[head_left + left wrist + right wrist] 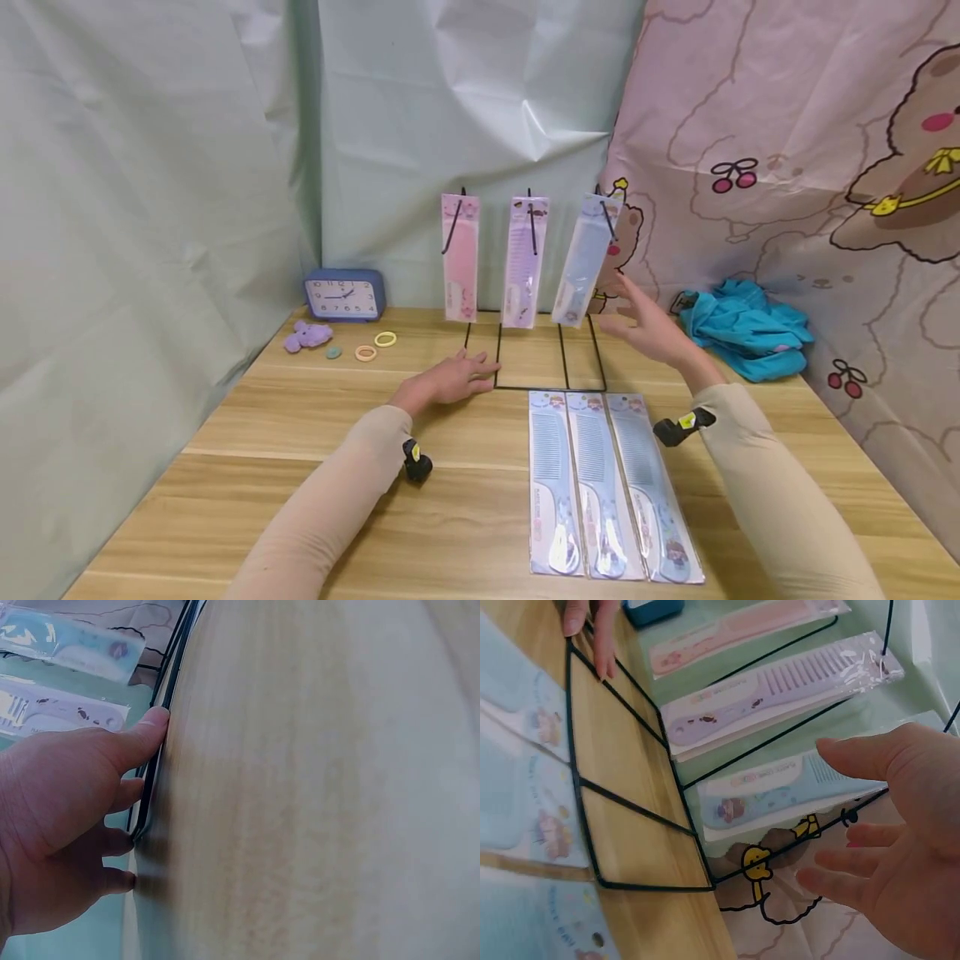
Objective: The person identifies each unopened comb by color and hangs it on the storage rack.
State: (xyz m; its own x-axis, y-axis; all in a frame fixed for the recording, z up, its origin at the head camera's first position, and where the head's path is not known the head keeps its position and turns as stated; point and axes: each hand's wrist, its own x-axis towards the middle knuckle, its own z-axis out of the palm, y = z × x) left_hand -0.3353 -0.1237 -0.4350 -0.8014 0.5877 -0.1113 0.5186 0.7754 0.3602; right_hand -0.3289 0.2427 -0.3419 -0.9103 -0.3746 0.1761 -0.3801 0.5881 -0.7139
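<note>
A black wire rack [546,388] stands on the wooden table, with three packaged combs hanging from its hooks: pink [461,255], purple [524,260] and blue [582,258]. The blue comb hangs tilted. My left hand [450,380] lies flat on the table, fingers touching the left bar of the rack base [155,761]. My right hand [647,327] hovers open just right of the blue comb [780,791], fingers spread, holding nothing. Three more packaged blue combs [609,483] lie side by side on the table in front of the rack.
A blue alarm clock [344,295] stands at the back left, with a purple hair tie [307,336] and several small hair rings [366,351] beside it. A turquoise cloth [742,326] is bunched at the back right. Fabric backdrops close in the table.
</note>
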